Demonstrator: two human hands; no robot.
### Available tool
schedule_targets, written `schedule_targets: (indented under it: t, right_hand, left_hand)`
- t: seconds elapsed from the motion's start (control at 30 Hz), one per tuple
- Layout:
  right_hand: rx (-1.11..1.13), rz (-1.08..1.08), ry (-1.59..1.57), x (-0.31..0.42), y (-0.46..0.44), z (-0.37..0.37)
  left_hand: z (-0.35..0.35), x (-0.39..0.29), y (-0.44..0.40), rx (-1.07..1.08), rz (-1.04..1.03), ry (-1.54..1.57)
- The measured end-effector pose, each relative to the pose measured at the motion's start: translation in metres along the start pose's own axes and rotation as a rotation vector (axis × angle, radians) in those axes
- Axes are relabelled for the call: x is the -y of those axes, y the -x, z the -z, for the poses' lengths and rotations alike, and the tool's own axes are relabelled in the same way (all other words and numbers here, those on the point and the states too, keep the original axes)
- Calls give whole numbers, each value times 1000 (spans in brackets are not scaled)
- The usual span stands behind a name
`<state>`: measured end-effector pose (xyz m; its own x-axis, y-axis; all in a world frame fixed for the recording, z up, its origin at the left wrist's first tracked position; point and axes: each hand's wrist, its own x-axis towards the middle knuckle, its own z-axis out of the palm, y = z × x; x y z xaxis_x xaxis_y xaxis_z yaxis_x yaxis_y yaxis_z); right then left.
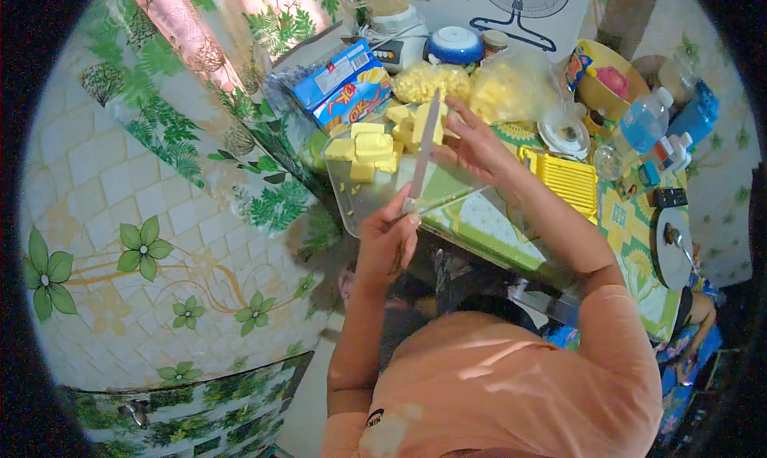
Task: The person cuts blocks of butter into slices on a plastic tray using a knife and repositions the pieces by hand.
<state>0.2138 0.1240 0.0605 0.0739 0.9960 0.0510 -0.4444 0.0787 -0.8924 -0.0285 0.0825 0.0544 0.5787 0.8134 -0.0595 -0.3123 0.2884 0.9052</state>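
My left hand (387, 238) is closed round the handle of a long knife (426, 142), whose blade points up and away from me. Behind the blade stands a pale yellow block (438, 124). The fingers of my right hand (478, 145) are bent against the right side of that block; the blade partly hides it. More yellow blocks (372, 148) are piled to the left on a clear plastic tray (345, 202), with a few small crumbs beside them. What the blocks are made of, I cannot tell.
A blue OK box (343, 86) stands behind the blocks. Bags of yellow pieces (511, 90) lie at the back. On the right are a yellow slotted tray (563, 182), a yellow bowl (631, 82), a bottle (645, 122) and a round lid (673, 250). A patterned cloth (503, 234) covers the table.
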Motion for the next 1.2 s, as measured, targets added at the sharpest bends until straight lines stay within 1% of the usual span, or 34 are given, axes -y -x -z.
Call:
schedule_targets:
  t: [0.07, 0.1, 0.2, 0.3, 0.37, 0.43, 0.47, 0.5, 0.57, 0.6, 0.67, 0.77, 0.87, 0.9, 0.97, 1.0, 1.07, 1.1, 1.2]
  right_hand:
    - [170, 18, -227, 8, -1, -13]
    - [188, 3, -263, 9, -3, -15]
    - [224, -36, -343, 9, -8, -20]
    - [205, -46, -378, 5, -10, -23]
    - [186, -43, -415, 1, -11, -25]
    - [122, -66, -251, -2, -12, -19]
    - [88, -77, -169, -3, -12, -17]
    - [39, -18, 126, 0, -12, -18]
    - [-62, 100, 716, 10, -10, -19]
    - [-67, 181, 844, 7, -14, -13]
    - [-76, 346, 1099, -3, -26, 4]
    - [-111, 324, 1382, 11, -26, -1]
    - [-167, 183, 1497, 23, -36, -7]
    - [-172, 166, 1516, 21, -40, -5]
    - [-181, 132, 1556, 15, -47, -1]
    - [-150, 84, 1571, 15, -47, -1]
    - [-88, -10, 1599, 16, -47, -3]
    - [-93, 64, 1594, 12, -47, 0]
    - [-120, 283, 1607, -4, -36, 13]
  left_hand:
    - [-5, -1, 1, 11, 13, 65]
    - [-7, -3, 2, 15, 20, 96]
    - [-7, -9, 5, -7, -7, -41]
    - [-9, -4, 5, -92, -88, -310]
    - [-1, 15, -5, -193, -288, -460]
    - [5, 21, -8, -312, -419, -748]
    - [10, 19, -6, -380, -446, -962]
    - [14, 17, -5, -447, -470, -1177]
    - [13, 6, -4, -500, -386, -1389]
    - [14, 0, -5, -524, -343, -1496]
    - [26, -6, -11, -484, -415, -1604]
    - [46, -13, -23, -461, -472, -1727]
    - [60, -17, -39, -492, -470, -1833]
    - [63, -18, -45, -507, -463, -1868]
    - [69, -19, -56, -472, -469, -1823]
    - [72, -18, -59, -456, -472, -1799]
    - [78, -12, -61, -500, -589, -1868]
    - [80, -11, -62, -523, -651, -1901]
    - [74, -12, -40, -624, -916, -1557]
